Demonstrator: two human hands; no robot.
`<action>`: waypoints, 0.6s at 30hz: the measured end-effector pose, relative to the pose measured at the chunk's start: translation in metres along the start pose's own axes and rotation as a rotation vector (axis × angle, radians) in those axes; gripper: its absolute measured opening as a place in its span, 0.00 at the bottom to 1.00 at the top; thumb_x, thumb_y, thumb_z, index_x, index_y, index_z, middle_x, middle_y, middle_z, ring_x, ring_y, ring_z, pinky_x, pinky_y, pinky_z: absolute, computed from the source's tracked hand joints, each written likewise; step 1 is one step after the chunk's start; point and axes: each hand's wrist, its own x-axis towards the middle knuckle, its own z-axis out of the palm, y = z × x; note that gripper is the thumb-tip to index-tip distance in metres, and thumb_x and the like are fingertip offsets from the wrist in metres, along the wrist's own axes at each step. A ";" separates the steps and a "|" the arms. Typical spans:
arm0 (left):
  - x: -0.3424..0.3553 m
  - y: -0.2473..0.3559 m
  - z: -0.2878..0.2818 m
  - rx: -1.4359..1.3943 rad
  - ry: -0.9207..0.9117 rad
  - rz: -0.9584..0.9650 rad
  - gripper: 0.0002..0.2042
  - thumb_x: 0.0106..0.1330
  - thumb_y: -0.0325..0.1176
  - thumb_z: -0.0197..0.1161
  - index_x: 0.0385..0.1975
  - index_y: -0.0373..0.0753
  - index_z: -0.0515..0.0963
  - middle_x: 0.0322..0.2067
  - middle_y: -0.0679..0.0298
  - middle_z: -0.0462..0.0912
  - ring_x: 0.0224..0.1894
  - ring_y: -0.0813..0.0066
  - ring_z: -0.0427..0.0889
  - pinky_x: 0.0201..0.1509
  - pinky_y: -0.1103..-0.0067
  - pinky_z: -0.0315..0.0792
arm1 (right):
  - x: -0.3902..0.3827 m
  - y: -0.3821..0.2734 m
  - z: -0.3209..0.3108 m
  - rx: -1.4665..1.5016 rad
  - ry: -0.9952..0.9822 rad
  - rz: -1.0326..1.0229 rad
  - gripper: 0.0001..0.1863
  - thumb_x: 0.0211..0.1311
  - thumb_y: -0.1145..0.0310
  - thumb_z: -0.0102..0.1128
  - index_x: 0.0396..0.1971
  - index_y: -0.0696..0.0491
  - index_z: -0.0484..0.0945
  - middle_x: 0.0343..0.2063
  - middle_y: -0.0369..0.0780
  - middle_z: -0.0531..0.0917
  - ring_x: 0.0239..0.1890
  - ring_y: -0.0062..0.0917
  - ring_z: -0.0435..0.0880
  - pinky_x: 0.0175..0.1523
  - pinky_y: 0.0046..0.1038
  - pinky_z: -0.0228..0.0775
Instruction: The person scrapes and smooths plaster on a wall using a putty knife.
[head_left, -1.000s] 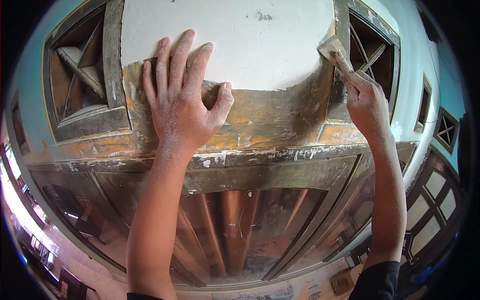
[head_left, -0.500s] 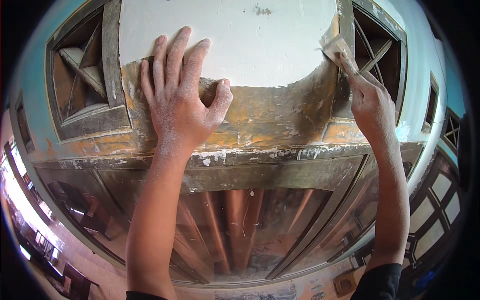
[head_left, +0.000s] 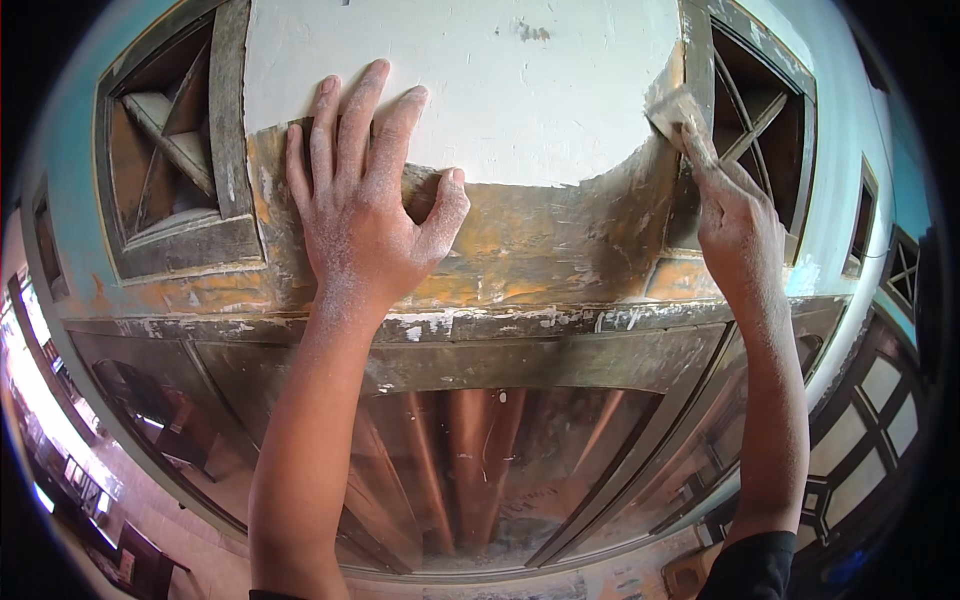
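Note:
My left hand [head_left: 372,200], dusted with white powder, lies flat with its fingers spread. Its fingertips touch the white coating [head_left: 520,100], while the palm is over the scraped brown and orange wood panel [head_left: 520,240]. In my right hand [head_left: 735,205] is a scraper [head_left: 677,112] with a broad, flat blade, an index finger stretched along it. The blade meets the right edge of the coating, beside a dark upright wooden frame strip. Most of the scraper's handle is hidden by the hand.
Recessed openings with crossed wooden slats flank the panel, one left [head_left: 165,150] and one right [head_left: 755,120]. Below runs a ledge [head_left: 450,325] with flaking white paint, above a glass pane [head_left: 490,470] with brownish curtain folds behind it. Furniture stands on the floor at lower left.
The whole view has shifted slightly, so the wall sits a little lower. My right hand and the scraper have moved slightly down along the coating's edge. The left hand stays in place on the panel.

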 end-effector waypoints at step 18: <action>0.000 -0.002 0.004 -0.011 0.058 0.009 0.29 0.63 0.49 0.67 0.65 0.50 0.77 0.74 0.62 0.67 0.79 0.50 0.60 0.78 0.42 0.49 | -0.009 0.002 0.007 0.010 -0.008 -0.030 0.37 0.70 0.79 0.53 0.75 0.30 0.71 0.47 0.42 0.85 0.43 0.41 0.89 0.45 0.40 0.83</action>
